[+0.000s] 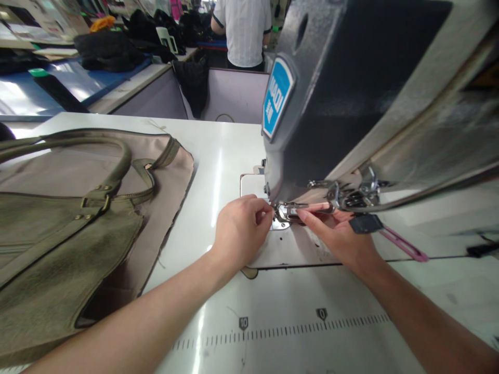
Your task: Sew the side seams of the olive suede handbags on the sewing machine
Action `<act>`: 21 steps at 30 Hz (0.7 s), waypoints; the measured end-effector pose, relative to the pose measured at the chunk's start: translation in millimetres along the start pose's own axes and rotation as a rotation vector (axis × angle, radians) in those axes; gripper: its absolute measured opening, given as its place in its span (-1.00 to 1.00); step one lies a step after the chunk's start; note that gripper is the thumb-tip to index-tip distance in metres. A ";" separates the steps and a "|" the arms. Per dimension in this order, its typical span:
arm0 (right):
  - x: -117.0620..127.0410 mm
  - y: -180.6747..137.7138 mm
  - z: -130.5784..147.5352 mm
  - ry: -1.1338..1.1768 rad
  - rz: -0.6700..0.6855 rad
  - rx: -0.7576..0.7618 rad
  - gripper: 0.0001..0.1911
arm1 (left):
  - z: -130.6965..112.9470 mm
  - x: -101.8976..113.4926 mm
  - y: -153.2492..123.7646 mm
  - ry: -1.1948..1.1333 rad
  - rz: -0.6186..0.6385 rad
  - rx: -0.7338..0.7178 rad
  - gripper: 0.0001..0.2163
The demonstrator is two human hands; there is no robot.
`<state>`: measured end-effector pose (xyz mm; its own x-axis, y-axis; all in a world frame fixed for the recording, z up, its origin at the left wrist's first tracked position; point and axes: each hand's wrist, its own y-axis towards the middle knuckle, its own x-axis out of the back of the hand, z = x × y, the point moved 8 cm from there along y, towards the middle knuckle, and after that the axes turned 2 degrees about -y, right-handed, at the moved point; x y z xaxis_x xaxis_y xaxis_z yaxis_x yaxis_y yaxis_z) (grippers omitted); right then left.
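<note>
In front of me stands a dark grey sewing machine [304,104] with a blue label. My left hand [244,228] is at the left of the presser foot [286,212], thumb and forefinger pinched together; whatever lies between them is too small to make out. From the other side my right hand [343,234] reaches in, its thumb and fingers stretched apart beside the presser foot. Part of those fingers is hidden behind the metal parts. An olive-green bag [66,239] with handles and an open zip lies on the table to the left.
The white sewing table [210,322] has a printed ruler scale along its front. A pink-handled tool [405,244] sticks out right of my right hand. Beyond the table, a person [247,31] in a white shirt faces away. Dark bags [109,49] lie on a blue-topped table.
</note>
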<state>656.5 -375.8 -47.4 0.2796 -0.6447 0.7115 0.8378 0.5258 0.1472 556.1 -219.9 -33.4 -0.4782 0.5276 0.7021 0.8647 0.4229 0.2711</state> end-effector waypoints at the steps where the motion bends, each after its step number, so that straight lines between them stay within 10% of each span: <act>1: -0.2 0.2 1.3 0.002 0.001 0.010 -0.77 | 0.1 -0.1 0.0 0.000 0.000 -0.001 -0.89; 21: -3.5 1.0 2.0 0.081 -0.030 0.151 -0.84 | 2.3 1.6 0.2 -0.066 -0.040 0.043 -0.89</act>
<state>655.4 -372.0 -48.4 0.2974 -0.7011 0.6481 0.7681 0.5789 0.2737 555.2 -217.2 -33.7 -0.5224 0.5563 0.6463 0.8379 0.4754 0.2681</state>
